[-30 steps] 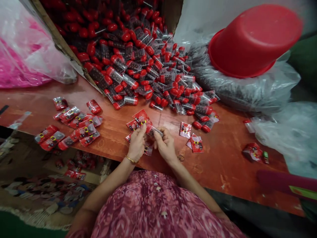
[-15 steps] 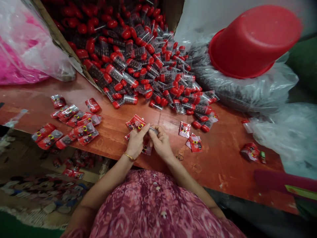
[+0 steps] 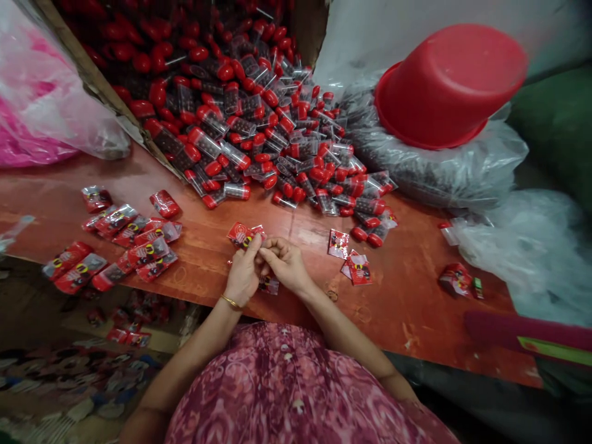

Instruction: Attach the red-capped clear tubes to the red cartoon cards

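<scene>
A single head-worn camera looks forward and steeply down past the patterned blouse (image 3: pixel 287 394), with the left hand (image 3: pixel 243 276) and right hand (image 3: pixel 287 266) near mid-frame, facing across the reddish tabletop (image 3: pixel 407 277) toward the cardboard box (image 3: pixel 313 34) beyond.

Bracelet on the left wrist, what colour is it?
The bracelet is gold-coloured; the head view, the only one, shows it.

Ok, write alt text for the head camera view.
A person's left hand and right hand meet over a reddish table; anything held is hidden. Behind, red-ended clear tubes spill from a cardboard box, with red packets to the left and an upturned red bucket at right.
</scene>
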{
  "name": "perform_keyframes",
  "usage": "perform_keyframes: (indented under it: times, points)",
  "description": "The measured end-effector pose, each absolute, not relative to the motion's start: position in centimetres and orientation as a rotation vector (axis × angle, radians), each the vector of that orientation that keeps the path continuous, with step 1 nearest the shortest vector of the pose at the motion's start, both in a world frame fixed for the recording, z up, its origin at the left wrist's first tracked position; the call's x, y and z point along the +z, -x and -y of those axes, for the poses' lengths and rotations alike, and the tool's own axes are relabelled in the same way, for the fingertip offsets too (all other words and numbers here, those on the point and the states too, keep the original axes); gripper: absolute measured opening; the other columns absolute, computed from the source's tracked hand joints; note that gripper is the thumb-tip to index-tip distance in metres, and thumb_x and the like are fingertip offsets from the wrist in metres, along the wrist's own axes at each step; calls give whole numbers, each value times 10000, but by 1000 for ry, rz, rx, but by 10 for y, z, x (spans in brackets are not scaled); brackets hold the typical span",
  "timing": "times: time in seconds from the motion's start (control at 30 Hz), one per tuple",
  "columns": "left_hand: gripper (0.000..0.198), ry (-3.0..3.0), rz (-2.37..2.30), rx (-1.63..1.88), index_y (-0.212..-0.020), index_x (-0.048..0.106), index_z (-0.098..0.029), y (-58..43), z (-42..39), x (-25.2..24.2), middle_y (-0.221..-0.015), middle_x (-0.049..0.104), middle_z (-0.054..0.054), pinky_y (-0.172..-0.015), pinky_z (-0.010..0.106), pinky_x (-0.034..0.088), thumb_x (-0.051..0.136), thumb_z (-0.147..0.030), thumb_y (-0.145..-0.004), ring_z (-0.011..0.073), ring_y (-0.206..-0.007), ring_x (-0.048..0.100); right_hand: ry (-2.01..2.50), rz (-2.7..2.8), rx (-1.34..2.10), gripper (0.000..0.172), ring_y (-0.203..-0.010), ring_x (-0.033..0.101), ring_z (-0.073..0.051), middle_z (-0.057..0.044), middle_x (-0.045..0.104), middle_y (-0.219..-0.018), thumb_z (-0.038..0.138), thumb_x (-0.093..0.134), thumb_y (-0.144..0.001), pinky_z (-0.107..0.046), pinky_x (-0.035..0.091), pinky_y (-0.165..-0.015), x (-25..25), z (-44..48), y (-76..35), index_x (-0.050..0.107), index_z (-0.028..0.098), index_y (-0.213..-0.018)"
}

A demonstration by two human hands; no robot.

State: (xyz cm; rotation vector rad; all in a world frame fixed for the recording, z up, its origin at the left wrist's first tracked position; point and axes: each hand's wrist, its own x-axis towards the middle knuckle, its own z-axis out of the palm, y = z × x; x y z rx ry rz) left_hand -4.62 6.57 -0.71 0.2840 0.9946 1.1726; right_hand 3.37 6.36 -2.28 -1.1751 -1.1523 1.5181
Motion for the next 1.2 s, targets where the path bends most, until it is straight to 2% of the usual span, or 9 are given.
perform_keyframes:
  times: [0.13, 0.23, 0.3, 0.5, 0.6, 0.73, 0.87, 1.03, 1.2]
  points:
    - [216, -183, -1029, 1254, -730, 635, -160, 82, -83, -2, -732, 704, 29, -675, 222, 513, 685, -369, -723, 136, -740, 669, 1483, 1516, 913, 370, -602, 551, -147, -22, 620, -665, 557, 593, -736, -274, 447, -572, -17, -84, -57, 563, 190, -756]
    - [282, -48, -1119, 1501, -707, 609, -212, 128, -102, 1, -763, 718, 1, -783, 226, 511, 499, -424, -857, 119, -847, 670, 1802, 1631, 202, 391, -936, 533, -263, -150, 635, -1006, 491, 561, -792, -404, 416, -810, -14, -113, -99, 602, 147, -971]
    - [375, -4, -1161, 1692, -695, 602, -230, 150, -109, 0, -786, 721, 1, -810, 201, 495, 410, -495, -877, 110, -937, 653, 2007, 1626, 8, 412, -1017, 493, -315, -202, 571, -1167, 397, 550, -810, -448, 388, -832, -19, -131, -124, 572, 114, -1109]
    - [378, -512, -1313, 1372, -839, 666, -180, 116, -97, -14, -948, 709, 95, -872, 362, 491, 631, -530, -700, 225, -966, 649, 2083, 1838, -64, 393, -963, 510, -289, -179, 572, -1199, 157, 361, -857, -410, 380, -804, -42, -133, -129, 546, 96, -1199]
    - [320, -1341, -1573, 1055, -883, 708, -206, 90, -89, -21, -1129, 664, 103, -1027, 471, 351, 739, -399, -629, 295, -1177, 524, 2033, 1882, -123, 382, -949, 516, -280, -174, 583, -1177, 164, 346, -863, -404, 370, -813, -47, -111, -117, 554, 90, -1175]
    - [224, -2092, -1700, 532, -917, 726, -275, 89, -89, -28, -1305, 560, 68, -1082, 561, 192, 648, -387, -740, 329, -1327, 339, 1997, 1893, -128, 383, -973, 509, -281, -185, 571, -1182, 186, 393, -847, -404, 370, -827, -50, -91, -111, 532, 83, -1188]
    - [274, -2194, -1769, 386, -1001, 706, -298, 92, -92, -34, -1329, 539, 55, -1050, 557, 256, 495, -384, -849, 324, -1312, 367, 1952, 1900, -33, 440, -999, 499, -288, -188, 553, -1188, 266, 450, -838, -408, 378, -832, -56, -95, -112, 481, 94, -1241]
    - [261, -2204, -1816, 487, -864, 732, -275, 81, -94, -40, -1236, 616, 46, -1050, 553, 247, 478, -335, -858, 317, -1274, 421, 1916, 1877, -72, 498, -1117, 437, -316, -189, 500, -1262, 346, 492, -830, -454, 344, -903, -58, -99, -114, 456, 118, -1271]
    - [270, -2163, -1795, 583, -877, 717, -246, 76, -94, -42, -1163, 658, 51, -1045, 482, 271, 448, -269, -870, 273, -1207, 499, 1733, 1807, -147, 383, -1168, 416, -280, -159, 500, -1274, 343, 461, -865, -446, 314, -962, -46, -76, -105, 520, 150, -1190]
